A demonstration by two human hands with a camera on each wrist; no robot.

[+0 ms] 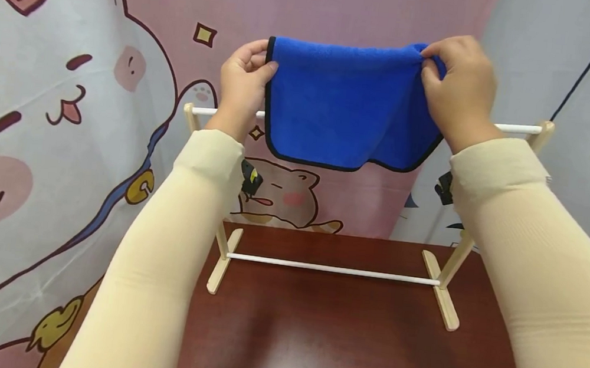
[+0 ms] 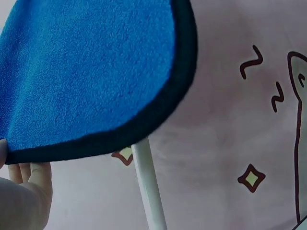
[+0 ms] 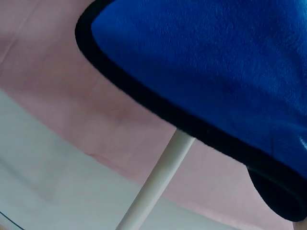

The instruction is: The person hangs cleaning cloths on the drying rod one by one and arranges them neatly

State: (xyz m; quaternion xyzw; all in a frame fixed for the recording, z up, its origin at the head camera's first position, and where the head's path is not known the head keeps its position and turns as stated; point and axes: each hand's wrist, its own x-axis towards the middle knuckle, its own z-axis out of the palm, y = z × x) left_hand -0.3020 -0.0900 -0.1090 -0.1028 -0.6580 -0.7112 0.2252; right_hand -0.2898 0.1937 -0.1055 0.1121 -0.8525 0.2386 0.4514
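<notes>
A blue towel (image 1: 334,108) with black edging is stretched between both hands, folded over at the top and hanging down. At its left edge, my left hand (image 1: 243,81) pinches the cloth between thumb and fingers. My right hand (image 1: 464,85) pinches the upper right part, where the fabric bunches and its lower edge ripples. Behind the towel runs the white top rail (image 1: 519,129) of a small rack, mostly covered by the cloth in the head view. The left wrist view shows a rounded corner of the towel (image 2: 96,72) overlapping the rail (image 2: 149,187).
The rack has pale wooden feet (image 1: 225,260) and a white lower rail (image 1: 335,269), standing on a dark red-brown table (image 1: 312,340). A pink and white cartoon-print cloth (image 1: 137,103) hangs behind and to the left. Dark objects (image 1: 444,188) show near the forearms.
</notes>
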